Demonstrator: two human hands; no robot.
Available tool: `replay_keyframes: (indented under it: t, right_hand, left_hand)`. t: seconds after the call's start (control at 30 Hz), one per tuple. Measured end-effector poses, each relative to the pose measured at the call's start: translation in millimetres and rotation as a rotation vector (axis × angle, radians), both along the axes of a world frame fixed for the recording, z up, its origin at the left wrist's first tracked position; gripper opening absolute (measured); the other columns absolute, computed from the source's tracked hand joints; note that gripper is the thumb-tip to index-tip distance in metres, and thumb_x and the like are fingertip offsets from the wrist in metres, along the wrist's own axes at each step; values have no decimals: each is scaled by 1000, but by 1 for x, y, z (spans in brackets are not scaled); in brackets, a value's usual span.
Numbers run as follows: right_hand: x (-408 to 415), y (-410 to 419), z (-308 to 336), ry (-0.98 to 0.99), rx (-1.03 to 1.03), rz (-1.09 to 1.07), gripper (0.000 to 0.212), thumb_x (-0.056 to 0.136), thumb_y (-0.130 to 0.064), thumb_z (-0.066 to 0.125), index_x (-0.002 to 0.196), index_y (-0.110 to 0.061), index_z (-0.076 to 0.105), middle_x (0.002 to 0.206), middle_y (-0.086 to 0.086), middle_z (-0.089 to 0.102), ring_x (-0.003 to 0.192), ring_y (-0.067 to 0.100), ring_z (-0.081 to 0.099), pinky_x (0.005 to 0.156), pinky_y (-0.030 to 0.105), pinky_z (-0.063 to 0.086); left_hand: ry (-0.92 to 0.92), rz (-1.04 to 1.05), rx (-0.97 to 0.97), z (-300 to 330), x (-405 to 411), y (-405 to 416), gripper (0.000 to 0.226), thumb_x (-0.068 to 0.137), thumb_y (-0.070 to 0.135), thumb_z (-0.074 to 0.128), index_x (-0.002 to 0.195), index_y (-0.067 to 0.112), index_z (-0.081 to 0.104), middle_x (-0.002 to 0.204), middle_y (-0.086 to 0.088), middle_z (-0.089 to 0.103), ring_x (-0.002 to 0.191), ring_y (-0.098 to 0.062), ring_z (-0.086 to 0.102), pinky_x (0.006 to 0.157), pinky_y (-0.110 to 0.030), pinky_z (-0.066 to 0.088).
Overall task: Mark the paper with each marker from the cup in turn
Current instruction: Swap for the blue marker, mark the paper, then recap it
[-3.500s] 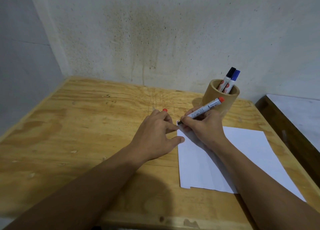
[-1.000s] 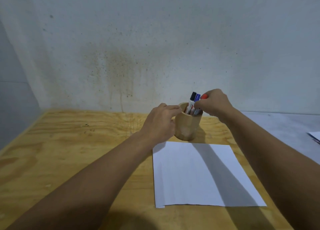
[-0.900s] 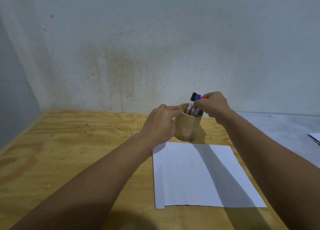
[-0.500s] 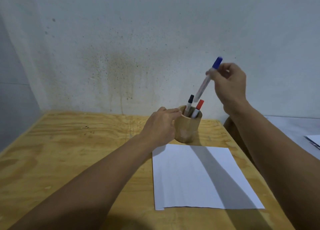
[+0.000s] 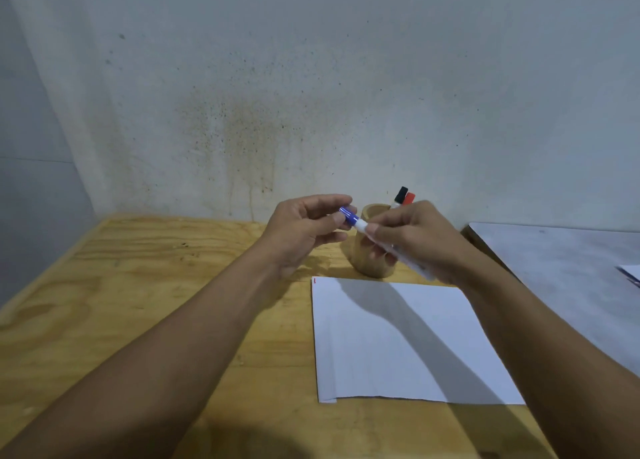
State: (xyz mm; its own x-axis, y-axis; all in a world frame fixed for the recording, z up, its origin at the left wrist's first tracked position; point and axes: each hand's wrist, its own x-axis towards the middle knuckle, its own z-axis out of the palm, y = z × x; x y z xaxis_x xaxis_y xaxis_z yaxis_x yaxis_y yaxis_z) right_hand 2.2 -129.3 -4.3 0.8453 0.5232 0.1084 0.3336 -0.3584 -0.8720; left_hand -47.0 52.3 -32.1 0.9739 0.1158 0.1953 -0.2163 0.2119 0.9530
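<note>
— What do we have in our hands?

— We hold the blue marker (image 5: 360, 226) above the bench (image 5: 138, 285), in front of the wooden cup (image 5: 372, 261). Our right hand (image 5: 415, 240) has its fingers (image 5: 375, 232) wrapped around the white barrel, and our left hand (image 5: 304, 230) pinches the blue cap (image 5: 348, 215) between thumb and fingertips. The cap sits on the marker.

— And the other markers?

— The black marker (image 5: 400, 197) and the red marker (image 5: 408, 199) stand in the cup, caps up, leaning toward the stained wall (image 5: 311, 95).

— Where is the paper?

— The white paper (image 5: 398, 348) lies flat on the bench, just in front of the cup and under our right forearm. We see a short red mark (image 5: 314, 280) at its far left corner. The shadow of our arm crosses the sheet.
</note>
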Motion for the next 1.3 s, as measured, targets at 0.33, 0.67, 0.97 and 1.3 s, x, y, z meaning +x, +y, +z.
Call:
replay_keyframes:
  t: [0.33, 0.67, 0.97, 1.3]
  right_hand:
    - [-10, 11, -32, -254, -190, -45, 21, 90, -17, 69, 109, -12, 75, 79, 8, 75, 57, 2, 64, 58, 19, 53]
    - [-14, 14, -33, 611, 577, 106, 29, 92, 5, 48, 117, 6, 62, 93, 27, 66, 74, 34, 70, 67, 42, 62]
    - [-6, 36, -71, 336, 540, -83, 22, 91, -16, 65, 104, 2, 69, 75, 10, 62, 57, 13, 62, 55, 26, 57]
    - [-17, 56, -86, 394, 586, -111, 17, 81, 21, 61, 88, 5, 59, 70, 18, 53, 56, 28, 55, 52, 33, 52]
  left_hand:
    - [119, 349, 173, -29, -11, 21, 5, 80, 2, 69, 83, 4, 73, 71, -10, 69, 56, -13, 60, 58, -19, 54]
    - [216, 489, 861, -69, -12, 39, 11, 81, 9, 69, 91, 11, 72, 76, 1, 65, 65, -6, 56, 56, -16, 39]
    - [-174, 568, 1093, -84, -27, 32, 29, 74, 23, 72, 99, 11, 65, 95, -3, 59, 88, -18, 55, 73, -34, 48]
    - [-106, 353, 1198, -78, -33, 21, 39, 66, 50, 75, 94, 23, 75, 88, 5, 64, 86, -15, 49, 80, -40, 45]
